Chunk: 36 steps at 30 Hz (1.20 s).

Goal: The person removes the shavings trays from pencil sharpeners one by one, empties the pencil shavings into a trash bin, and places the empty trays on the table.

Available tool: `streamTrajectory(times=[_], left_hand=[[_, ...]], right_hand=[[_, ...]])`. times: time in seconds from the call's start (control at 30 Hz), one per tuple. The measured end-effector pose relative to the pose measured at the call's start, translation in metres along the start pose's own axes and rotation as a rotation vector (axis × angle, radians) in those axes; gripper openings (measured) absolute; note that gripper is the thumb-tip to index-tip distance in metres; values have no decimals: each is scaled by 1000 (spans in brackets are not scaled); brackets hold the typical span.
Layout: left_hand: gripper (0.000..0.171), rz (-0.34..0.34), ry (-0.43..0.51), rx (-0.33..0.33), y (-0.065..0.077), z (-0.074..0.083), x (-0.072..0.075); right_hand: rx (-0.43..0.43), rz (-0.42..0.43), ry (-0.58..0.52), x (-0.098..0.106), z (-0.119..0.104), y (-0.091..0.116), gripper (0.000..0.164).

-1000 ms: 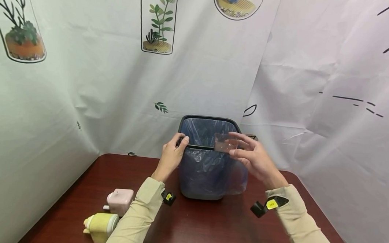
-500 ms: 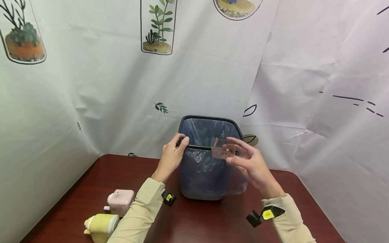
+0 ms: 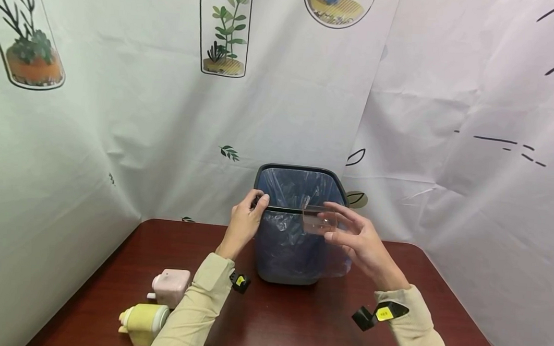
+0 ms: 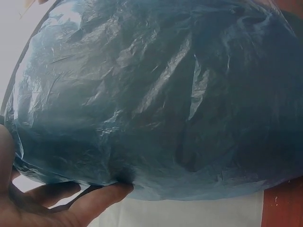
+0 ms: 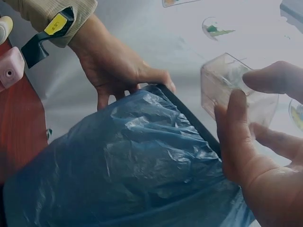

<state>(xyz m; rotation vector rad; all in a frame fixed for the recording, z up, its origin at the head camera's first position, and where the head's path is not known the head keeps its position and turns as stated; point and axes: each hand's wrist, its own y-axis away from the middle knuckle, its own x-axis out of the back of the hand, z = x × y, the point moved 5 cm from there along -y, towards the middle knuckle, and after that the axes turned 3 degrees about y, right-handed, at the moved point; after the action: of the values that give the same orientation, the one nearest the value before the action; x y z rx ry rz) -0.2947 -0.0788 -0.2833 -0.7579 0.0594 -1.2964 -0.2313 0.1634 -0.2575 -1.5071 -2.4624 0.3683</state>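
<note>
A trash can (image 3: 301,168) with a black rim stands on the table, lined with a translucent blue plastic bag (image 3: 284,246) folded over its outside. At the near left corner of the rim, my left hand (image 3: 245,223) grips the edge, thumb on top. My right hand (image 3: 367,245) holds a small clear plastic box (image 3: 313,223) between thumb and fingers, and it overlaps the front rim in the head view. The right wrist view shows the box (image 5: 215,85) close up, with faceted see-through walls. In the left wrist view the bag (image 4: 156,104) hides most of the can.
Left of my left forearm sit a pink squarish bottle (image 3: 172,287) and a yellow one (image 3: 143,324). The dark red table (image 3: 269,319) ends at a white printed cloth backdrop (image 3: 166,136) behind and at both sides.
My right hand has lowered a little with the clear box, from above the can's front rim to right at it. My left hand stays in place on the rim.
</note>
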Motion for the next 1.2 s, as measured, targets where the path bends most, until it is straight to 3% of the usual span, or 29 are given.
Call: streamTrajectory(times=[0.27, 0.73, 0.97, 1.2], left_hand=[[44, -14, 0, 11, 2, 0, 1], [44, -17, 4, 7, 3, 0, 0], [42, -8, 6, 0, 2, 0, 0], [43, -1, 6, -6, 1, 0, 0]], right_hand=[[-2, -33, -13, -1, 2, 3, 58], [-30, -14, 9, 2, 13, 8, 58], [10, -65, -55, 0, 17, 8, 59], [12, -66, -31, -1, 23, 10, 58]])
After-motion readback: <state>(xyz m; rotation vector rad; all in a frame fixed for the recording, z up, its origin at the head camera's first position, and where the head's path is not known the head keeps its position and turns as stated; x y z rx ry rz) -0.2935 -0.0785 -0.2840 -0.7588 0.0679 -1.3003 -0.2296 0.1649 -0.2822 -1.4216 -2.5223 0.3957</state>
